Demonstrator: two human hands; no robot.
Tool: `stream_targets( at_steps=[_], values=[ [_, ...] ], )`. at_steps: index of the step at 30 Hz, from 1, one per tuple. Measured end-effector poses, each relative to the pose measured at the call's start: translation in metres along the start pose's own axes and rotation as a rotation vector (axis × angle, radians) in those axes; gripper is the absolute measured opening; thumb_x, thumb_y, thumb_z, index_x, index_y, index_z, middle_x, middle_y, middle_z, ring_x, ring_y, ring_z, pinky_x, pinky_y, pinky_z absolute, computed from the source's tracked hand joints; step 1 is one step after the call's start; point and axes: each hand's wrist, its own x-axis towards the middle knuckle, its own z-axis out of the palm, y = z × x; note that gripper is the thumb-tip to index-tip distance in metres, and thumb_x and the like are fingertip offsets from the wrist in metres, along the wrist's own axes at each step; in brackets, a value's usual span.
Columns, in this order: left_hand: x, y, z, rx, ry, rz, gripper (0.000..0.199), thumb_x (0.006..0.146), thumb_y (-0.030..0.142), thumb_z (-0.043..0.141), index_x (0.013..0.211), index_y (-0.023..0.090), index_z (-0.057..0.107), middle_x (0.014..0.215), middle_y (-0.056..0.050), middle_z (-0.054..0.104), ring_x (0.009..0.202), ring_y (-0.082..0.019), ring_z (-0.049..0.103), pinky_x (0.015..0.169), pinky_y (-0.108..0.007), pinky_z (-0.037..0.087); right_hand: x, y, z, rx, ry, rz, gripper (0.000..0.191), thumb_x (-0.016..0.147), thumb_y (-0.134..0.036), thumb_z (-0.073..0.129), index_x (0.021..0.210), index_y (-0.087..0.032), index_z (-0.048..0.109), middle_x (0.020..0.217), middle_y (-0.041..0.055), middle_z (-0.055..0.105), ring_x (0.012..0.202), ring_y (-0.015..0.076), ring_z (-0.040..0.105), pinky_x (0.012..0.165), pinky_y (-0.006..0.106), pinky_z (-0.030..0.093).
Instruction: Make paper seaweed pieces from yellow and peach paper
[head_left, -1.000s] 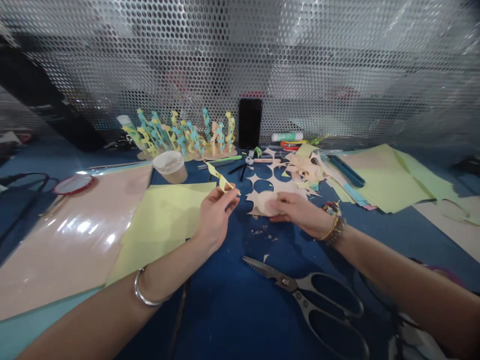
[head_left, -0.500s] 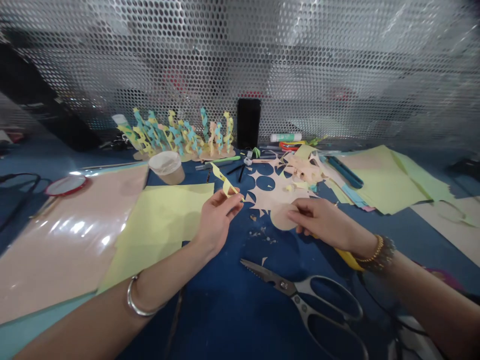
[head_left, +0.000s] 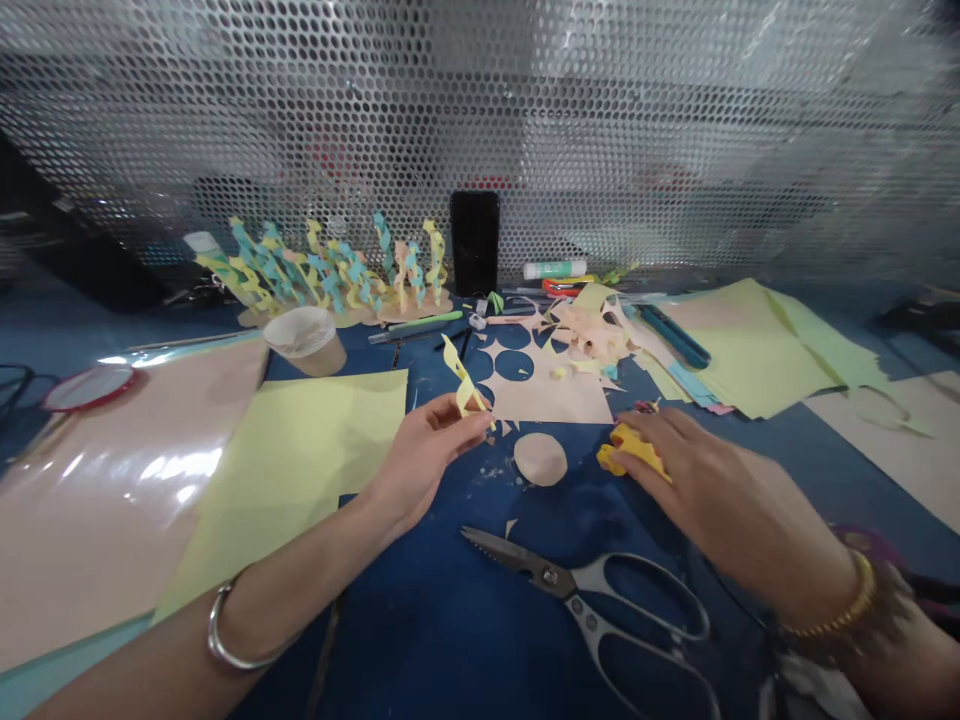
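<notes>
Above the kitchen scissors (head_left: 581, 596), the left hand (head_left: 427, 465) pinches a twisted yellow paper strip (head_left: 465, 385) between thumb and fingertips; right of them, the right hand (head_left: 697, 490) curls, fingers together, over a crumpled yellow paper scrap (head_left: 630, 450).

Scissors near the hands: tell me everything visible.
The kitchen scissors lie flat on the dark blue work surface, blades closed and pointing up and left. The blades look like steel, one edge serrated, joined at a round pivot screw. Two large, silvery looped handles with open centres extend toward the lower right, the lower loop running to the frame's edge. A small pale paper scrap lies just above the blades, apparently not touching. Neither the left hand nor the right hand touches them.
</notes>
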Motion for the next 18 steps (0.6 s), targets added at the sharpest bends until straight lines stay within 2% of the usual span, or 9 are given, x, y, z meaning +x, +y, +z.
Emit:
stream_targets(
  at_steps=[1, 3, 5, 9, 14, 16, 18],
  values=[
    [0.001, 0.001, 0.002, 0.015, -0.018, -0.04, 0.009, 0.072, 0.024, 0.075, 0.077, 0.019, 0.069, 0.08, 0.002, 0.062, 0.073, -0.009, 0.055, 0.076, -0.022, 0.044, -0.008, 0.003, 0.002, -0.115, 0.019, 0.018, 0.039, 0.091, -0.048, 0.041, 0.111, -0.016, 0.054, 0.093, 0.0099, 0.062, 0.072, 0.0261, 0.064, 0.04, 0.029, 0.036],
    [0.005, 0.003, 0.009, 0.032, -0.059, -0.116, 0.01, 0.073, 0.026, 0.074, 0.079, 0.018, 0.07, 0.079, 0.001, 0.062, 0.07, -0.008, 0.055, 0.075, -0.023, 0.044, -0.019, 0.008, 0.008, -0.242, 0.015, 0.033, 0.046, 0.088, -0.056, 0.044, 0.102, -0.014, 0.053, 0.081, 0.0075, 0.059, 0.061, 0.0227, 0.06, 0.035, 0.025, 0.026],
    [0.011, 0.004, 0.018, 0.033, -0.094, -0.164, 0.012, 0.074, 0.027, 0.073, 0.081, 0.017, 0.07, 0.077, 0.0, 0.061, 0.068, -0.008, 0.055, 0.075, -0.024, 0.045, -0.023, 0.012, 0.013, -0.292, -0.005, 0.069, 0.046, 0.085, -0.059, 0.047, 0.093, -0.014, 0.052, 0.075, 0.005, 0.055, 0.054, 0.02, 0.058, 0.035, 0.023, 0.02],
    [0.021, 0.0, 0.031, 0.022, -0.145, -0.187, 0.013, 0.073, 0.026, 0.073, 0.081, 0.017, 0.07, 0.07, 0.001, 0.059, 0.066, -0.007, 0.054, 0.072, -0.023, 0.046, -0.02, 0.018, 0.02, -0.285, -0.062, 0.096, 0.037, 0.086, -0.055, 0.049, 0.08, -0.018, 0.048, 0.073, 0.0022, 0.051, 0.05, 0.0192, 0.057, 0.038, 0.024, 0.013],
    [0.024, -0.007, 0.031, 0.002, -0.182, -0.15, 0.011, 0.074, 0.024, 0.073, 0.081, 0.016, 0.07, 0.075, 0.001, 0.061, 0.067, -0.006, 0.055, 0.075, -0.021, 0.046, -0.02, 0.023, 0.019, -0.157, -0.063, 0.111, 0.03, 0.087, -0.049, 0.046, 0.081, -0.021, 0.051, 0.087, 0.0053, 0.055, 0.055, 0.0199, 0.06, 0.036, 0.025, 0.023],
    [0.023, -0.008, 0.029, -0.004, -0.193, -0.137, 0.009, 0.074, 0.022, 0.073, 0.08, 0.016, 0.07, 0.078, 0.0, 0.063, 0.07, -0.007, 0.056, 0.077, -0.021, 0.046, -0.023, 0.025, 0.016, -0.004, -0.071, 0.134, 0.029, 0.085, -0.05, 0.047, 0.087, -0.022, 0.054, 0.092, 0.0055, 0.058, 0.056, 0.0192, 0.061, 0.039, 0.027, 0.032],
    [0.022, -0.009, 0.028, -0.008, -0.203, -0.133, 0.009, 0.074, 0.021, 0.073, 0.08, 0.015, 0.07, 0.079, -0.001, 0.064, 0.074, -0.009, 0.058, 0.078, -0.023, 0.046, -0.025, 0.027, 0.011, 0.245, -0.077, 0.171, 0.031, 0.082, -0.051, 0.053, 0.095, -0.023, 0.055, 0.089, 0.0039, 0.061, 0.058, 0.0182, 0.061, 0.046, 0.028, 0.042]
  ],
)
